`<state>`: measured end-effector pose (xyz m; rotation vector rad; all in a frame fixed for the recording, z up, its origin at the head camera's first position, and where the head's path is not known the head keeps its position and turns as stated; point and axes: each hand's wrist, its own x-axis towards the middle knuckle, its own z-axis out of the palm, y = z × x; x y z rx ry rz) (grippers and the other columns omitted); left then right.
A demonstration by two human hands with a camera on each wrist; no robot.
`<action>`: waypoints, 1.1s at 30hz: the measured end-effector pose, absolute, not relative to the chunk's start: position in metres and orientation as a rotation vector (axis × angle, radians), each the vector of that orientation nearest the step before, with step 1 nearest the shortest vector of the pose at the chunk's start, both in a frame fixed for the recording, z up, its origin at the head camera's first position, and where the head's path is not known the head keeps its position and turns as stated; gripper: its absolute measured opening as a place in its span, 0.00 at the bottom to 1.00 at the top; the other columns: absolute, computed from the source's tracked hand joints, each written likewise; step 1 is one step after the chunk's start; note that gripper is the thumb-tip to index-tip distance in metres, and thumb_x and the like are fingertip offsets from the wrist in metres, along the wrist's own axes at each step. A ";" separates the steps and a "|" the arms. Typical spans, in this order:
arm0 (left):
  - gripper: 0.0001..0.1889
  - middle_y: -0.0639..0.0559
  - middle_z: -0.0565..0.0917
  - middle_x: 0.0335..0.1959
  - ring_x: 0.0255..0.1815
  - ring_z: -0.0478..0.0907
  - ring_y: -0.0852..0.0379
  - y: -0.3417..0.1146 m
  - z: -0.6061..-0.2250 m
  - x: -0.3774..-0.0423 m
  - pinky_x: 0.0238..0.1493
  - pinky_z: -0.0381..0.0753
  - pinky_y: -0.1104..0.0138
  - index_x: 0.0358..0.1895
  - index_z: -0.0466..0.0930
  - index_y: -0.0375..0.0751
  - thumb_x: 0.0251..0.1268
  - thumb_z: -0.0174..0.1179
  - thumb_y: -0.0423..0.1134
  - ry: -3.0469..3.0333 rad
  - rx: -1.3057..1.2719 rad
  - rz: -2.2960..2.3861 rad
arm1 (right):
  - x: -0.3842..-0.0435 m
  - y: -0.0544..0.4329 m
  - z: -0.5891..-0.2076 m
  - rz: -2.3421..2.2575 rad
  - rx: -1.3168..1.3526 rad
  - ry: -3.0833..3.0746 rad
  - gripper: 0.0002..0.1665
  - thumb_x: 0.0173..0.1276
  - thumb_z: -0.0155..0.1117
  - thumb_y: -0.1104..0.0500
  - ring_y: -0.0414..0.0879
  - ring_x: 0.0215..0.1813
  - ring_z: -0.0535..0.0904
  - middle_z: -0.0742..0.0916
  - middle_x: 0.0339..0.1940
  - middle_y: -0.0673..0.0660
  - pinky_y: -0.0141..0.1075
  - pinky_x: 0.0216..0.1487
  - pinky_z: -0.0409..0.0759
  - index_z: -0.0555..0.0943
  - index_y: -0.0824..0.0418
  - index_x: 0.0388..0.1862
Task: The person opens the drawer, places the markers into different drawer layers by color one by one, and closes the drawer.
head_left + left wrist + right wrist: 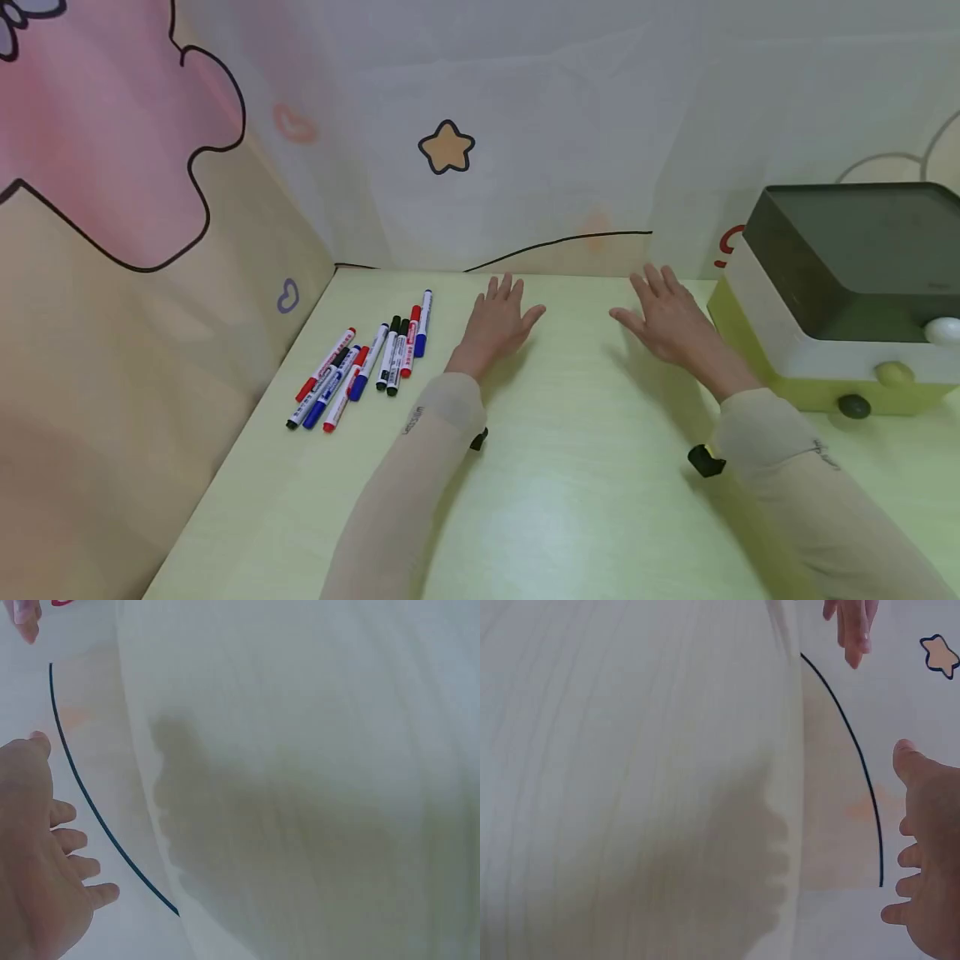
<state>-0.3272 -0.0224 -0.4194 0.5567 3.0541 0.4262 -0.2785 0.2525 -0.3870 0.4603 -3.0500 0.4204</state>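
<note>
My left hand [497, 323] is held over the far middle of the table, fingers spread and nothing in them. Its nearest things are several whiteboard markers [386, 357] lying in a loose row to its left, with red, blue and black caps. My right hand [663, 315] hovers at about the same depth, fingers apart and palm down, just left of the drawer box [795, 358]. Both hands cast shadows on the tabletop. In the left wrist view the left hand [37, 855] shows at the left edge; in the right wrist view the right hand [934, 855] shows at the right edge.
The drawer box has a dark grey top, white and yellow-green layers, and round knobs [855, 407]. A printed cloth backdrop [525, 150] hangs behind the pale table [555, 517] and along its left side. A small black device [707, 461] sits under the right wrist.
</note>
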 end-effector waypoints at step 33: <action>0.31 0.47 0.61 0.81 0.80 0.60 0.49 0.033 -0.370 -0.270 0.77 0.60 0.56 0.79 0.63 0.42 0.84 0.45 0.57 2.951 0.884 0.906 | -0.186 0.277 -0.314 0.572 0.461 -2.755 0.31 0.83 0.55 0.50 0.71 0.77 0.59 0.70 0.74 0.74 0.65 0.75 0.56 0.73 0.73 0.70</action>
